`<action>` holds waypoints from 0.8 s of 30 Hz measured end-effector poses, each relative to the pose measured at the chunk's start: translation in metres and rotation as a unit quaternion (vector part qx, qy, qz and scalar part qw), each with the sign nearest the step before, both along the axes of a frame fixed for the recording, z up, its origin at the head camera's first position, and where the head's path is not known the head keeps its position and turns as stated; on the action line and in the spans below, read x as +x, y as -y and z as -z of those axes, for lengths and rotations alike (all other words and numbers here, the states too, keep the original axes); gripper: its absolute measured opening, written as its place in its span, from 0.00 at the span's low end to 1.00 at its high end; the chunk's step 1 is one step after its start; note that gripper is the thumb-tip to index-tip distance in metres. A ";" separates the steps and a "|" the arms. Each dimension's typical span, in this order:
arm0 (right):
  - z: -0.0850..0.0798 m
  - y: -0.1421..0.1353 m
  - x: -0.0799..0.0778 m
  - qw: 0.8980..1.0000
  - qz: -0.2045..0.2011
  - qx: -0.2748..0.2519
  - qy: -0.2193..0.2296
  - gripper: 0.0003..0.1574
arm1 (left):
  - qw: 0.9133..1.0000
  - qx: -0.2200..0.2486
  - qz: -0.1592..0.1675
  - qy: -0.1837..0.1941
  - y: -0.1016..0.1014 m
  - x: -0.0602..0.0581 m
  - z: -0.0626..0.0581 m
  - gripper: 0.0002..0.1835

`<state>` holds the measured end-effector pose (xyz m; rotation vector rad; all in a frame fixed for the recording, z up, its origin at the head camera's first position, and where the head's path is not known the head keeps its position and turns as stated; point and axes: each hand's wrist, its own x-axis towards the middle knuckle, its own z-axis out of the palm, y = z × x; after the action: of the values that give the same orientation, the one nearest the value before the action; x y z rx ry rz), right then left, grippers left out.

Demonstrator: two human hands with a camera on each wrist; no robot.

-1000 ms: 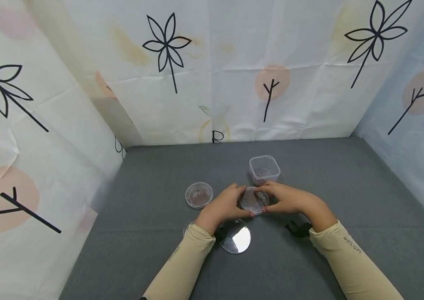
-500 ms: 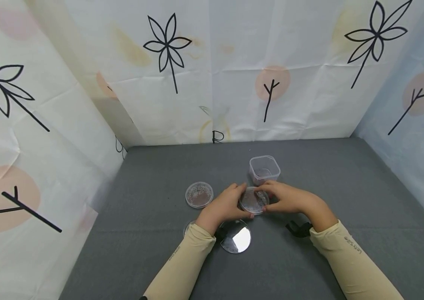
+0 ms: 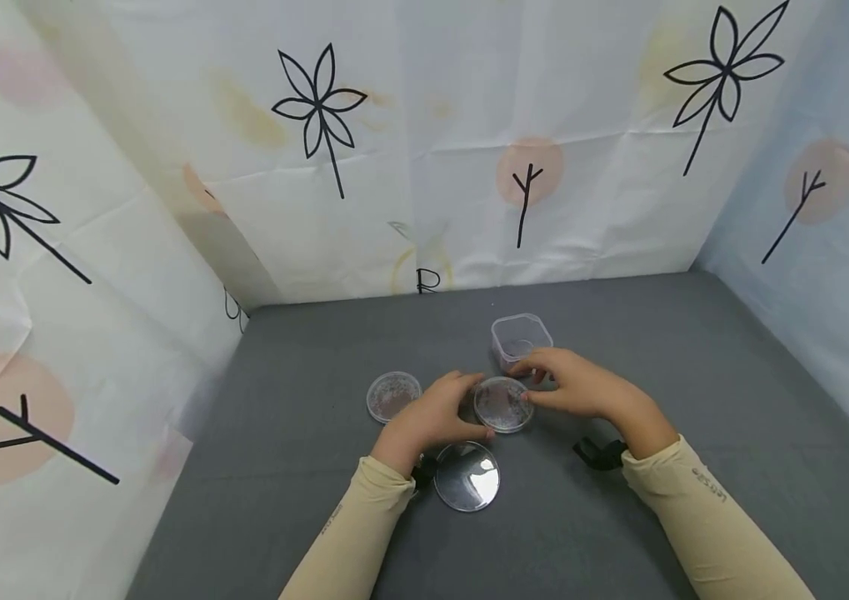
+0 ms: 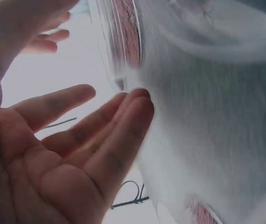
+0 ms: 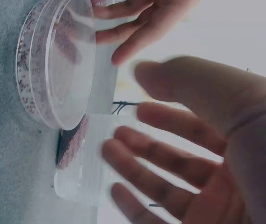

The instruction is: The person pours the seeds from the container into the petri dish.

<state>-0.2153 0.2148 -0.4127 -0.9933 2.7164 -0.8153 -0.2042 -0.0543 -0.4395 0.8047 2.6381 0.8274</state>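
Note:
A round clear petri dish [image 3: 503,406] lies flat on the table between both hands. Reddish-brown grains show inside it, and in the right wrist view a clear lid [image 5: 74,70] covers it. My left hand [image 3: 435,417] is beside its left rim, fingers extended and apart from it in the left wrist view. My right hand [image 3: 585,387] hovers at its right side with loosely bent, spread fingers, holding nothing. Just behind the dish stands a square clear plastic tub [image 3: 520,340], with similar grains [image 5: 73,142] low inside it.
A second petri dish [image 3: 392,395] with grains lies left, beyond my left wrist. A clear, shiny round dish or lid [image 3: 467,477] lies in front, near the left wrist strap. Patterned cloth walls [image 3: 364,242] border the grey tabletop [image 3: 619,533] at back and sides.
Both hands have loosened from around the middle petri dish, the right one lifting away slightly. The head view has shifted a little. A dish edge near the left forearm is now hidden.

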 end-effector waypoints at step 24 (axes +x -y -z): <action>0.005 -0.015 -0.030 0.990 0.134 -0.025 -0.037 0.50 | 0.999 -0.011 -0.019 -0.032 0.105 0.049 -0.003 0.47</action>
<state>-0.2448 0.2293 -0.4179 -0.6880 2.9485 -0.9087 -0.1551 -0.1594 -0.4365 0.7900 2.7221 0.7922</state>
